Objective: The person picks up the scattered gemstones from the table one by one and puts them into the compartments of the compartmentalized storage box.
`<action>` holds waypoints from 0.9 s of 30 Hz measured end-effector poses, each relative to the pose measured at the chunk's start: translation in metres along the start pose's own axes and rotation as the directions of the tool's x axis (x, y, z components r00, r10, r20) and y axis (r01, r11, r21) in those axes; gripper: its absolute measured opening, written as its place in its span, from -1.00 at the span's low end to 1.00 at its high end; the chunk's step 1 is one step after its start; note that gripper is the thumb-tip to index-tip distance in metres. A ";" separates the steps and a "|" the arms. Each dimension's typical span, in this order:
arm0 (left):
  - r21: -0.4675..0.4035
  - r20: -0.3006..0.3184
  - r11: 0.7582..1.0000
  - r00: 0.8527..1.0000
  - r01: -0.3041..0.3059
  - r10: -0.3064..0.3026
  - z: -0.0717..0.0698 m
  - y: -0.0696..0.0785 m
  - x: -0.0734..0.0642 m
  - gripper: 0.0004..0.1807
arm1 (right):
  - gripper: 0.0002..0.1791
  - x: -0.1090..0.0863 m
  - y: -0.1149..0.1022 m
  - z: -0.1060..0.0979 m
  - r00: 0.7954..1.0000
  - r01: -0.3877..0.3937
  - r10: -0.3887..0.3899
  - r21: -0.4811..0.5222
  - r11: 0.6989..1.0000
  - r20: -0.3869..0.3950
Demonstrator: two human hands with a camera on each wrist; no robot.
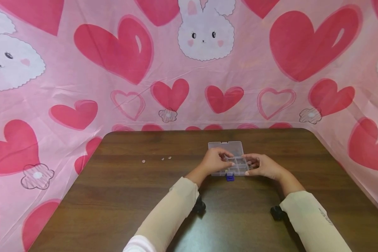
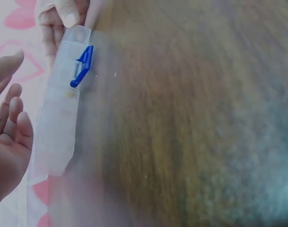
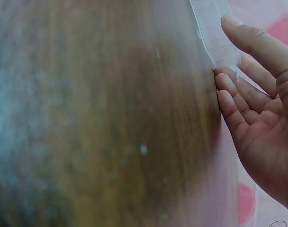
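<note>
A clear plastic compartment box (image 1: 238, 167) lies on the table with its lid (image 1: 234, 148) raised at the back and a blue latch (image 1: 230, 177) at the front. My left hand (image 1: 215, 161) is over the box's left half, thumb and fingers apart and loosely bent; nothing shows between them in the left wrist view. At the box's right end, my right hand (image 1: 267, 167) grips it, thumb by the front corner and fingers along the side. A small yellowish bit (image 2: 69, 94) shows through the front wall near the latch.
Left of the box, a few tiny pale pieces (image 1: 143, 161) lie scattered on the brown wooden table (image 1: 138, 196). Behind the table's far edge hangs a pink cloth (image 1: 195, 73) with hearts and rabbits. A dark wrist camera (image 1: 199, 205) sits below the left sleeve.
</note>
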State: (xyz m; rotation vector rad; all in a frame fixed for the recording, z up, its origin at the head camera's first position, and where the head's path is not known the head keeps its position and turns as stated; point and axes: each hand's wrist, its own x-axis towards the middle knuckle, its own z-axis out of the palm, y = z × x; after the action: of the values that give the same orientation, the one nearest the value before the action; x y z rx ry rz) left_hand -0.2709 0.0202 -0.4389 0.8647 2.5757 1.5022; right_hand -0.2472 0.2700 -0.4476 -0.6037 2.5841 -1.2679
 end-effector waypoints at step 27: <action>-0.046 -0.060 0.994 0.994 -0.094 0.091 -0.033 -0.001 -0.030 -0.71 | -0.23 0.000 -0.003 0.001 1.000 -0.020 0.020 -0.013 1.000 -0.010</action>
State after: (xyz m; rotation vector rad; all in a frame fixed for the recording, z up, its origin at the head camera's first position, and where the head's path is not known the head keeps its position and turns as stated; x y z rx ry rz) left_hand -0.2562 -0.0211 -0.4291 0.9619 2.5593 1.6312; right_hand -0.2458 0.2676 -0.4458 -0.5736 2.6015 -1.2520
